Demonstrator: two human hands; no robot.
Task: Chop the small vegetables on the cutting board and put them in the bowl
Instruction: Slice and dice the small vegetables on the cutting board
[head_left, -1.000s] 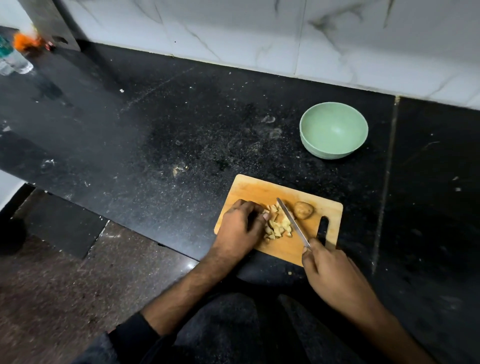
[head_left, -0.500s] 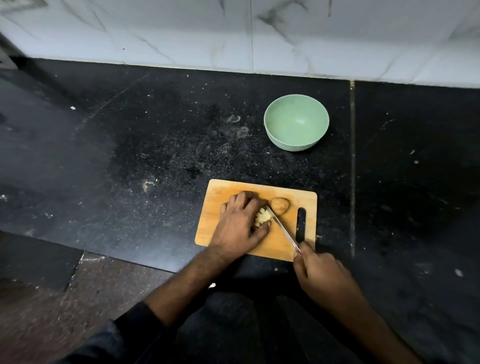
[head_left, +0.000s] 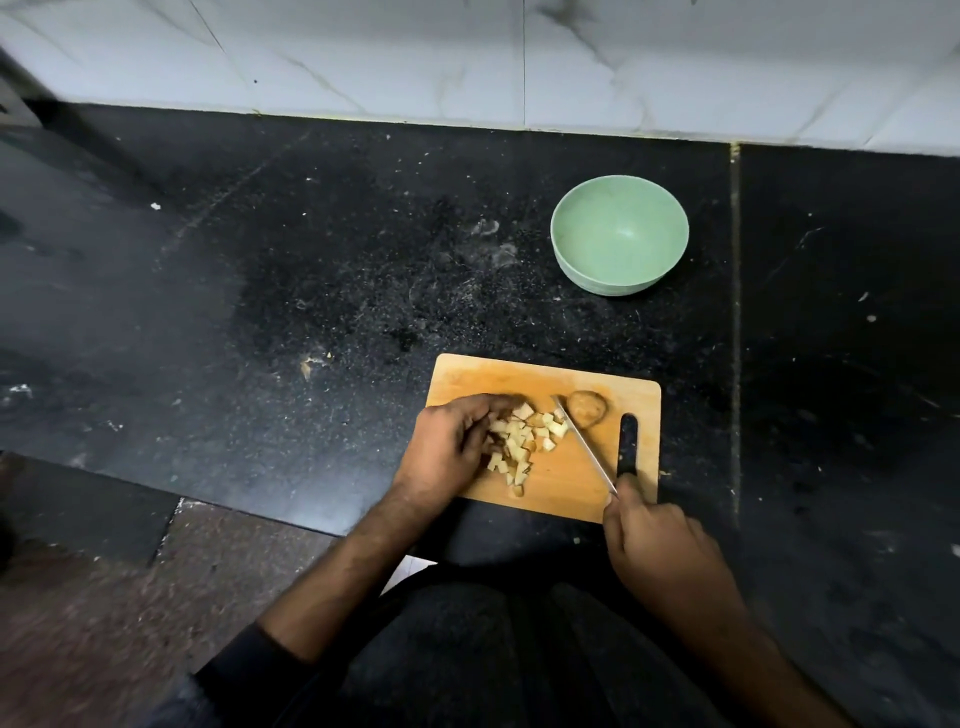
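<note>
A black speckled bench runs below a white marble wall. A wooden cutting board lies at the near edge, with a green bowl well apart on the far side. The left hand rests on the board, fingers curled against a pile of chopped pieces. The right hand grips a knife, its blade lying between the pile and a whole brown vegetable.
</note>
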